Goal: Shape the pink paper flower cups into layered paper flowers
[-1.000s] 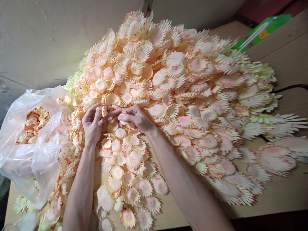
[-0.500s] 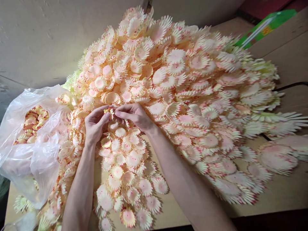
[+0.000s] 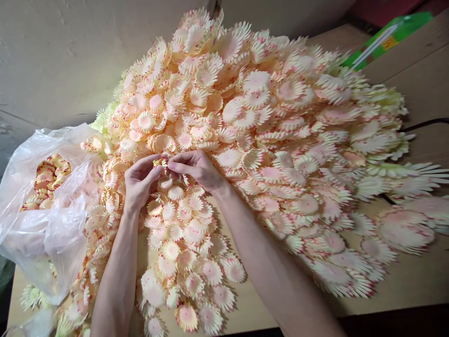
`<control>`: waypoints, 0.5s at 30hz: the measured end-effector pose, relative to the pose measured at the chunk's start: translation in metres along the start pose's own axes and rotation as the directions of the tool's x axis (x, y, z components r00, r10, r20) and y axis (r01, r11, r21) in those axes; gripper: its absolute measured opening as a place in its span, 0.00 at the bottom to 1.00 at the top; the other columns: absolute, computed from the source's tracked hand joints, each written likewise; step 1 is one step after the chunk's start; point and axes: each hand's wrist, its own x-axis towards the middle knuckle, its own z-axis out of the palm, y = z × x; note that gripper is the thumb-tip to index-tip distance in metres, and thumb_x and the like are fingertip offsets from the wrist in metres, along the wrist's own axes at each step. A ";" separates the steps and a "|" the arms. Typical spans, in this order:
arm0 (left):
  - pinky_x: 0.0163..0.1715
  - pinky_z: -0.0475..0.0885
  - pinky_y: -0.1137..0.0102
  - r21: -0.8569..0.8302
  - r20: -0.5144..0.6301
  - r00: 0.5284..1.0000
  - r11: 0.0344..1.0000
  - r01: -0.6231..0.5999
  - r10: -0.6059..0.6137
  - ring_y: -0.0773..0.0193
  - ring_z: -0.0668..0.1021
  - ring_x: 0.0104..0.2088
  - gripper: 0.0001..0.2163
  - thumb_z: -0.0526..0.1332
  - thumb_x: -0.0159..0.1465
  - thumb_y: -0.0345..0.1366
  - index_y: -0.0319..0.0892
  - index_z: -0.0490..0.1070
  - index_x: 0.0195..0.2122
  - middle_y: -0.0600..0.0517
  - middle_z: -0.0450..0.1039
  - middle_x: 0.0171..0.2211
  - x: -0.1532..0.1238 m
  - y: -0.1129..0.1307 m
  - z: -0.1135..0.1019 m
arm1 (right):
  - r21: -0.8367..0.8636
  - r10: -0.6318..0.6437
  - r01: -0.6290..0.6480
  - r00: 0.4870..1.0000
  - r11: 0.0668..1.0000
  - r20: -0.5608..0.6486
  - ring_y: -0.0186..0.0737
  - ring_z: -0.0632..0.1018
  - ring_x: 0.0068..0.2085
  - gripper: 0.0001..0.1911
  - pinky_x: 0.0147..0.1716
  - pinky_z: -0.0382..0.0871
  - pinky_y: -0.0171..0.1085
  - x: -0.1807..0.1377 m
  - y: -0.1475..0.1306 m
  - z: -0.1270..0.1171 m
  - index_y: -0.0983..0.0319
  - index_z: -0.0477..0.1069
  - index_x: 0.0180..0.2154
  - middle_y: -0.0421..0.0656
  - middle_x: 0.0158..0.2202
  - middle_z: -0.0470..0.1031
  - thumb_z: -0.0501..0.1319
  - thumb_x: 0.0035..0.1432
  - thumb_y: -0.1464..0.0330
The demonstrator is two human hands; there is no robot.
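Note:
Between my two hands is a small fringed flower piece [image 3: 160,163], cream-yellow with red-tipped petals. My left hand [image 3: 141,180] pinches its left side between thumb and fingers. Close on its right, my right hand [image 3: 196,171] has thumb and fingertips pressed together at the piece's edge; exactly what they grip is partly hidden. Below the hands, a narrow heap of loose flower pieces [image 3: 189,262], pale with pinkish centres, lies between my forearms. Beyond them rises a large mound of similar flower pieces [image 3: 256,98].
On the left, a clear plastic bag [image 3: 66,234] holds more flower pieces, some showing through its opening. A green packet [image 3: 389,40] lies at the back right. A black cable [image 3: 426,124] runs in from the right. The wooden table [image 3: 252,311] shows along the front; a wall [image 3: 70,61] stands behind.
My left hand has shifted very slightly to the right, towards my right hand. Both hands stay at the same flower piece, and the heaps look unchanged.

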 end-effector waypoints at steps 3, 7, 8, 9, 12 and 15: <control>0.38 0.80 0.72 0.015 -0.003 1.000 1.000 0.004 -0.004 0.63 0.83 0.40 0.12 0.72 0.56 0.36 0.47 0.80 0.42 0.49 0.82 0.44 0.000 0.000 0.000 | -0.005 0.001 -0.001 1.000 1.000 -0.008 0.31 0.70 0.25 0.12 0.26 0.65 0.34 0.000 0.000 0.000 0.62 0.79 0.28 0.39 0.24 0.75 0.69 0.50 0.60; 0.36 0.80 0.72 0.016 -0.004 1.000 1.000 0.007 -0.007 0.65 0.83 0.38 0.12 0.72 0.55 0.36 0.47 0.80 0.42 0.49 0.82 0.44 0.000 0.000 -0.001 | 0.005 0.014 -0.014 1.000 1.000 -0.008 0.31 0.71 0.25 0.11 0.26 0.66 0.34 0.000 0.000 0.000 0.62 0.79 0.28 0.39 0.24 0.76 0.69 0.49 0.61; 0.36 0.80 0.73 0.010 -0.002 1.000 1.000 0.008 -0.008 0.65 0.83 0.37 0.12 0.72 0.55 0.36 0.47 0.80 0.42 0.49 0.82 0.44 0.000 0.000 -0.001 | 0.016 0.022 -0.022 1.000 1.000 -0.008 0.31 0.71 0.24 0.10 0.26 0.66 0.34 0.000 0.000 0.000 0.62 0.79 0.29 0.39 0.24 0.77 0.69 0.49 0.61; 0.36 0.79 0.74 0.003 0.002 1.000 1.000 0.009 -0.009 0.66 0.83 0.37 0.12 0.72 0.55 0.35 0.47 0.80 0.42 0.49 0.82 0.44 0.000 -0.001 -0.001 | 0.028 0.030 -0.030 1.000 0.999 -0.009 0.31 0.71 0.24 0.09 0.25 0.66 0.34 0.000 0.001 0.000 0.62 0.80 0.30 0.39 0.24 0.77 0.69 0.49 0.62; 0.38 0.79 0.73 -0.003 0.016 1.000 1.000 0.008 -0.008 0.66 0.83 0.38 0.12 0.72 0.56 0.35 0.48 0.80 0.42 0.49 0.82 0.44 0.000 -0.001 -0.001 | 0.043 0.042 -0.042 0.999 0.998 -0.006 0.31 0.72 0.23 0.09 0.24 0.65 0.33 0.000 0.002 0.000 0.62 0.80 0.31 0.40 0.23 0.78 0.69 0.49 0.63; 0.42 0.80 0.69 0.012 0.036 0.999 1.000 0.013 -0.013 0.61 0.83 0.43 0.13 0.72 0.56 0.37 0.47 0.80 0.44 0.48 0.82 0.46 0.000 -0.001 -0.001 | 0.027 0.041 -0.041 0.999 0.999 0.007 0.31 0.71 0.22 0.09 0.23 0.64 0.33 0.000 0.002 0.000 0.62 0.79 0.31 0.40 0.23 0.78 0.68 0.50 0.62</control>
